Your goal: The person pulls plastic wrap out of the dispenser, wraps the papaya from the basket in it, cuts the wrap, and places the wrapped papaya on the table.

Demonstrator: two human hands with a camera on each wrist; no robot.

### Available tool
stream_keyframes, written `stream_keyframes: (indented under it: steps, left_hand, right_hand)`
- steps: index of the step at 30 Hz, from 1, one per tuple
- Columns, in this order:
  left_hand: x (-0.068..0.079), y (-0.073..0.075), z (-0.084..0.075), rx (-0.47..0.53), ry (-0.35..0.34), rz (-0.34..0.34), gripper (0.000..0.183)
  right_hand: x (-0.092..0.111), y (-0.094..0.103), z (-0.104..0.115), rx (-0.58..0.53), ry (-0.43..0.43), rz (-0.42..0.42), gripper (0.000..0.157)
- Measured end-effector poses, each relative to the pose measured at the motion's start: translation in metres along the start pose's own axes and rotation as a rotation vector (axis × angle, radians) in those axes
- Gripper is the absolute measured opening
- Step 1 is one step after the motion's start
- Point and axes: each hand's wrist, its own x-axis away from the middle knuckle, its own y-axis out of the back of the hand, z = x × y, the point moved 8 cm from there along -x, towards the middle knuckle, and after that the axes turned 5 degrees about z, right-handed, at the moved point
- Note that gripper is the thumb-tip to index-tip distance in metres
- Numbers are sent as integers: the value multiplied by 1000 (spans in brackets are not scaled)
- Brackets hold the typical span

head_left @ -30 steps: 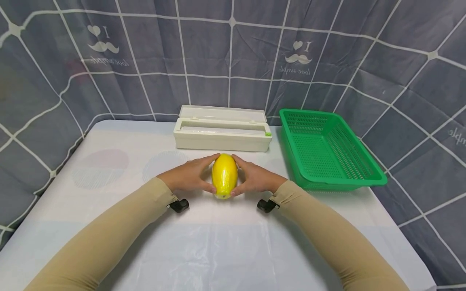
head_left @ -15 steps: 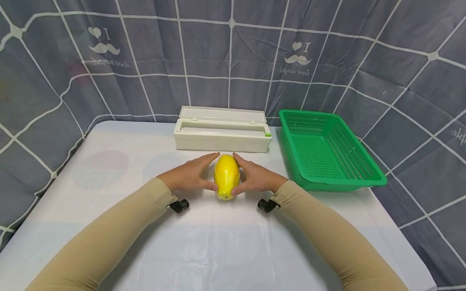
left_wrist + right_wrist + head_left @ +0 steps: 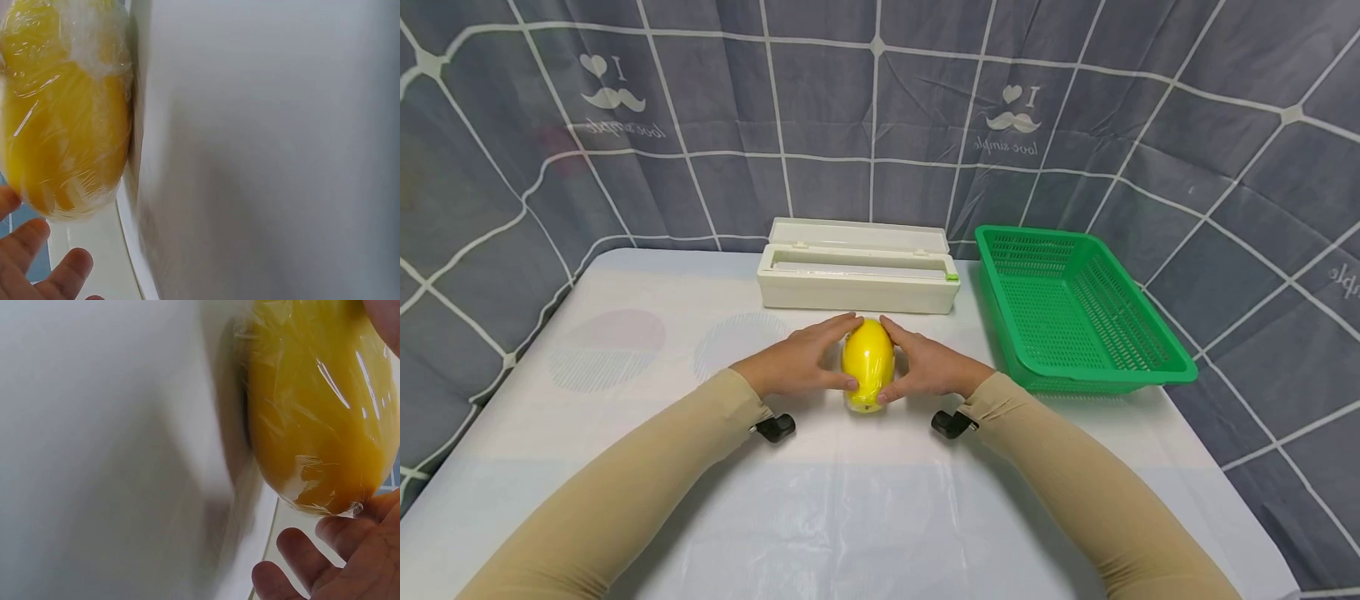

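A yellow melon [image 3: 868,362], oval and wrapped in clear cling film, lies near the middle of the table, its long side pointing away from me. My left hand [image 3: 801,358] curves round its left side, thumb on the near part and index finger by the far end. On the opposite side my right hand [image 3: 928,364] holds it between thumb and fingers. Wrinkled film shows over the melon [image 3: 69,119] in the left wrist view, with fingertips [image 3: 74,265] spread beside its end. In the right wrist view, fingers [image 3: 337,534] reach a small twist of film at the melon's tip.
Behind the melon stands a white cling film dispenser [image 3: 857,293], lid raised, a green slider [image 3: 952,277] at its right end. A green plastic basket [image 3: 1108,375] sits at the right on the pale tablecloth [image 3: 880,517]. Grey checked curtain [image 3: 820,108] encloses the back and sides.
The melon has shifted slightly to the right. My left hand has followed it rightward, its thumb further over the film. My right hand has stayed nearly in place.
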Motion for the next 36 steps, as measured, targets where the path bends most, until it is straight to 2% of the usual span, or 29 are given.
stream_keyframes:
  steps: [3, 9, 12, 17, 22, 27, 33, 36]
  left_hand:
    - [-1, 0, 2, 9, 19, -1, 100]
    - [3, 3, 16, 56, 126, -10, 102]
    - [6, 4, 20, 77, 153, -10, 101]
    - [8, 4, 19, 102, 141, -11, 98]
    - [9, 2, 20, 122, 132, -12, 99]
    - [10, 2, 20, 94, 99, -14, 105]
    - [11, 2, 22, 58, 119, 9, 111]
    - [11, 2, 21, 56, 104, 9, 113]
  right_hand:
    - [0, 0, -1, 2, -10, 2, 136]
    - [1, 0, -6, 18, -73, -4, 136]
    - [0, -4, -7, 22, -75, 1, 134]
    - [1, -5, -2, 76, -42, -43, 132]
    - [3, -4, 0, 99, -62, -47, 131]
    - [3, -2, 1, 102, -61, -44, 131]
    - [3, -2, -1, 97, -81, -35, 129]
    - [3, -2, -2, 87, -84, -31, 129]
